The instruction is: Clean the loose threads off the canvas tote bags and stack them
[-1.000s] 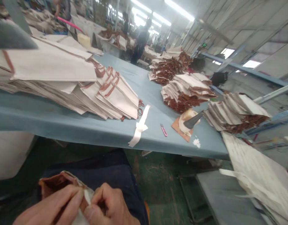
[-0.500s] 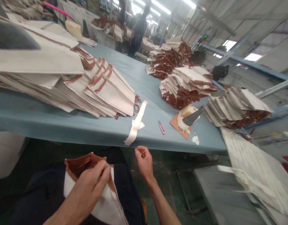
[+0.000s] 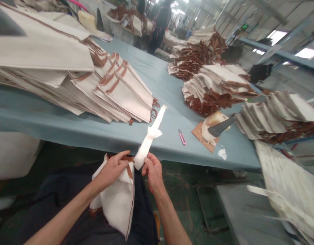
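The two hands are near each other but apart, low in the view, with the right hand (image 3: 153, 170) at three o'clock from the left hand (image 3: 113, 168). The left hand is clamped on the upper edge of a cream cloth bag with brown trim along its seams (image 3: 118, 204); its index finger stretches over the brown mouth, another fingertip rests a little below with a small gap between them, and the fingers underneath are hidden. The bag is at seven o'clock from the middle of the view, hanging in front of dark navy clothing (image 3: 144, 211) on the person's lap. The right hand pinches the near end of a long flat white strip (image 3: 146, 144) between thumb and index finger, the other fingers curled in. From there the strip runs toward one o'clock onto a blue-covered bench (image 3: 162, 85), a short white piece crossing its middle. The strip's pinched end is close to the bag's mouth; whether they touch I cannot tell. On the bench, small pink-handled snips (image 3: 182, 137) lie at two o'clock from the right hand, and a yellowish bottle with a dark grey cone nozzle (image 3: 218, 119) rests on a brown square at three o'clock from the snips.
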Motion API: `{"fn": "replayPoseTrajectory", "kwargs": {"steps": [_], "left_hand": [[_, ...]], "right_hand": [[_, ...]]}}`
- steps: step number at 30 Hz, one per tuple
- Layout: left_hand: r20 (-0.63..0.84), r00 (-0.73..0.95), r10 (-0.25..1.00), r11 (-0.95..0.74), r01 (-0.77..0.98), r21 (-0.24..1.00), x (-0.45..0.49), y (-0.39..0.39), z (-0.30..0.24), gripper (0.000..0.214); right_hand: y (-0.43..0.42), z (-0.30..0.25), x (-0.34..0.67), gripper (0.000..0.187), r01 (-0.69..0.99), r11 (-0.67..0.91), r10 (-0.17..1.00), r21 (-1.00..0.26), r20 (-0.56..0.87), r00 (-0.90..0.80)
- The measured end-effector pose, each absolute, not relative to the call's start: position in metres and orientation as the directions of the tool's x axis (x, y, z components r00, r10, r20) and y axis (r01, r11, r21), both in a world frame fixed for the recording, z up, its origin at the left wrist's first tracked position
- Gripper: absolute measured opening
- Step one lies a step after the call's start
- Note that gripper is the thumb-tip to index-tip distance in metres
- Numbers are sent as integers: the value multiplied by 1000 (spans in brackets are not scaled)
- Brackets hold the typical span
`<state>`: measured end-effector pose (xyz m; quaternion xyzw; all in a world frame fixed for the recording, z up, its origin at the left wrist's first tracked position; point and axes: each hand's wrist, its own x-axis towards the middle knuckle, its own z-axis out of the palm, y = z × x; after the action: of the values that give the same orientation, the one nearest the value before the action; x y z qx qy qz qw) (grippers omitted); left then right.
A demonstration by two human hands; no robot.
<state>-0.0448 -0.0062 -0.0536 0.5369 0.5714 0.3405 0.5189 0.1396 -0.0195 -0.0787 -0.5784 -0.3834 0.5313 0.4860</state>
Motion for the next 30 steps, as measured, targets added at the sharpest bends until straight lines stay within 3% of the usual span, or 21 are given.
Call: {"fn": "replayPoseTrajectory", "kwargs": {"steps": [5, 9, 13, 16, 19, 22, 25, 28, 30], "left_hand": [[-318, 384, 867, 288, 136, 948, -33, -6, -41, 36], [-342, 464, 817, 346, 80, 935, -32, -7, -33, 32], [-373, 470, 800, 396, 53, 917, -31, -1, -33, 31], [-400, 467, 789, 437, 31, 899, -27, 2, -36, 31], [-424, 452, 785, 468, 18, 884, -23, 3, -40, 29], [-442, 408, 799, 478, 16, 878, -20, 4, -41, 28], [-440, 349, 828, 461, 24, 887, -19, 7, -42, 27], [-441, 302, 845, 447, 54, 893, -18, 9, -44, 28], [-450, 277, 849, 446, 82, 891, -19, 10, -46, 30]], "right_hand": [[-32, -56, 140, 43, 43, -212, 967, -976, -203, 154], [-36, -47, 141, 42, 236, -166, 978, -957, -129, 166], [-39, -37, 149, 44, 535, 18, 997, -845, 58, 58], [-43, -35, 161, 50, 619, 172, 985, -766, 155, -82], [-44, -43, 174, 56, 707, 212, 975, -675, 199, -103], [-42, -56, 184, 60, 726, 343, 936, -596, 278, -214], [-36, -67, 187, 48, 682, 446, 894, -579, 324, -310], [-31, -75, 185, 33, 690, 415, 907, -593, 331, -262], [-28, -80, 182, 34, 708, 379, 918, -595, 339, -207]]}}
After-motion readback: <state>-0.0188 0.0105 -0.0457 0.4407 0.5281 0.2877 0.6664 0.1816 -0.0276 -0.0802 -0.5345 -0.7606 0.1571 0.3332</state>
